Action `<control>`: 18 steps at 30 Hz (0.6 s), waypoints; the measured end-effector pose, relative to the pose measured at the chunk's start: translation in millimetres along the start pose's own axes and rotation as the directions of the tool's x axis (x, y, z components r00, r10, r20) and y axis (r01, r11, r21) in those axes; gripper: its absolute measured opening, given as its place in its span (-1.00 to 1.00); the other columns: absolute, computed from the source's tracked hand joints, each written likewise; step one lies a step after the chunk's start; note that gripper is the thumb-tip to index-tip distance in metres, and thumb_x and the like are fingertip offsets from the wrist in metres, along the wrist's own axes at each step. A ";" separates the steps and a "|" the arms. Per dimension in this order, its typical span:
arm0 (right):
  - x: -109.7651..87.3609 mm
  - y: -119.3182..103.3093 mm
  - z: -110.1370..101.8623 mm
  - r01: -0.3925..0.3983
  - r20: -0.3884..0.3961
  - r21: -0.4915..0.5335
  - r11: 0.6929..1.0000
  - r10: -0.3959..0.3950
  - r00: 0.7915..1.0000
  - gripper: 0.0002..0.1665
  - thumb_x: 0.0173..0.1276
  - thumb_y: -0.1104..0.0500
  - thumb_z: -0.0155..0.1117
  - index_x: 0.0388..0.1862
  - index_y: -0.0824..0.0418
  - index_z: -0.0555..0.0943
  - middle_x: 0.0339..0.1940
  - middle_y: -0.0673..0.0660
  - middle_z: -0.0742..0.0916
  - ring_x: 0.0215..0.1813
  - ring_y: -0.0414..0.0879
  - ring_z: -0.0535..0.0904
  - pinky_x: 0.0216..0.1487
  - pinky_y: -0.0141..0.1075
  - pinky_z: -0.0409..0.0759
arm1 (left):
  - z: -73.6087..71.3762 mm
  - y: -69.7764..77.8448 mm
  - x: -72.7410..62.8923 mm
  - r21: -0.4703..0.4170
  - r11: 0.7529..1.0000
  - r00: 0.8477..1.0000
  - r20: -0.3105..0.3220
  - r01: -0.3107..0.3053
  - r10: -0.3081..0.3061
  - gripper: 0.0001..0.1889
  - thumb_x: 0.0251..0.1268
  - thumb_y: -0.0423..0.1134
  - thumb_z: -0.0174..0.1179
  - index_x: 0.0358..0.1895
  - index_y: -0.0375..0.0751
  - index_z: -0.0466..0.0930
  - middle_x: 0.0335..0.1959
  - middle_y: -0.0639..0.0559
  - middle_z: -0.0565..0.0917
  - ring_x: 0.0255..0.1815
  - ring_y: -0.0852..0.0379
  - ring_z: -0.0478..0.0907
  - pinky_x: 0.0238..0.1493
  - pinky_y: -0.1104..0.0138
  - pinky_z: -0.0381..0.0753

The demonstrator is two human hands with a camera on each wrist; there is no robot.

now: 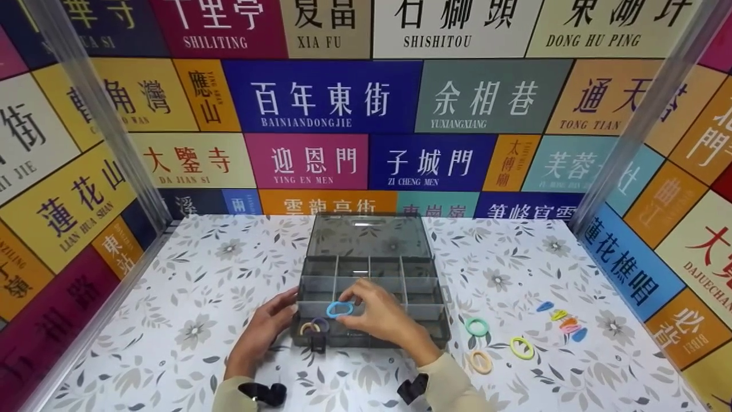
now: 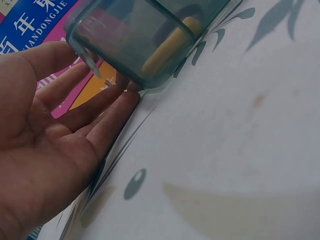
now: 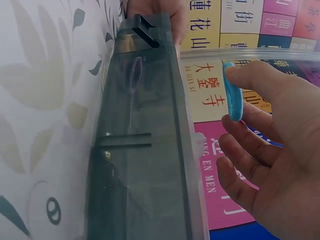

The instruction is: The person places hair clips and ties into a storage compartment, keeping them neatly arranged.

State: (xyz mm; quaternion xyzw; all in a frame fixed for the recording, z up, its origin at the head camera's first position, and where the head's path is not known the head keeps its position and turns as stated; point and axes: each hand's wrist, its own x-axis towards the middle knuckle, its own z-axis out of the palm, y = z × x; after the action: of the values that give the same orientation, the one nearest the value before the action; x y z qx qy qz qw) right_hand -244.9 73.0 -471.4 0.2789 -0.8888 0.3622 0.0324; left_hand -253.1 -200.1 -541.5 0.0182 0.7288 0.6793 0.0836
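A smoky see-through compartment box (image 1: 372, 339) stands on the table, its lid (image 1: 369, 236) raised at the back. Between thumb and fingertips my right hand (image 1: 380, 313) pinches a blue hair tie (image 1: 340, 309) above the front left part of the box. The same blue hair tie (image 3: 233, 92) is held clear of the box wall in the right wrist view. A beige hair tie (image 1: 309, 328) and a dark purple one (image 1: 321, 325) are in the front left compartment. My left hand (image 2: 60, 125) rests its extended fingers against the left side of the box.
To the right of the box lie a green hair tie (image 1: 476, 327), a yellow one (image 1: 521, 348) and a peach one (image 1: 480, 361). Farther right is a group of several small coloured hair clips (image 1: 569, 325). Sign-printed walls (image 1: 320, 97) enclose the flowered tabletop (image 1: 189, 286).
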 end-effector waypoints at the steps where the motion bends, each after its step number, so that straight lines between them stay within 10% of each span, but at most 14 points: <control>1: -0.1 -0.1 0.9 -0.001 0.004 0.003 1.000 0.001 1.000 -0.68 0.21 -0.05 0.51 -0.12 0.02 0.67 -0.18 -0.07 0.63 -0.16 -0.21 0.55 -0.14 -0.40 0.59 | 0.0 0.0 -0.1 0.004 1.000 1.000 -0.001 -0.003 0.003 -0.48 0.48 -0.17 0.14 0.47 0.00 0.38 0.48 -0.09 0.42 0.45 -0.06 0.41 0.48 -0.01 0.42; 18: 15.3 -13.3 21.4 0.043 0.033 -0.015 0.999 -0.043 0.999 -0.67 0.23 -0.04 0.50 -0.09 0.03 0.68 -0.18 -0.03 0.63 -0.17 -0.13 0.62 -0.24 -0.47 0.55 | 2.7 2.4 0.1 0.048 0.999 1.000 -0.023 0.004 -0.003 -0.47 0.49 -0.12 0.15 0.48 0.00 0.37 0.50 -0.17 0.38 0.51 -0.17 0.31 0.47 -0.08 0.41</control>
State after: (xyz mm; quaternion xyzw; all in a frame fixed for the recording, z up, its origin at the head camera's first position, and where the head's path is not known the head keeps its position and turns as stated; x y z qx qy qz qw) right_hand -247.7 43.9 -474.8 0.3037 -0.8858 0.3497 0.0278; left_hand -253.0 -197.2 -539.3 0.0111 0.7458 0.6617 0.0760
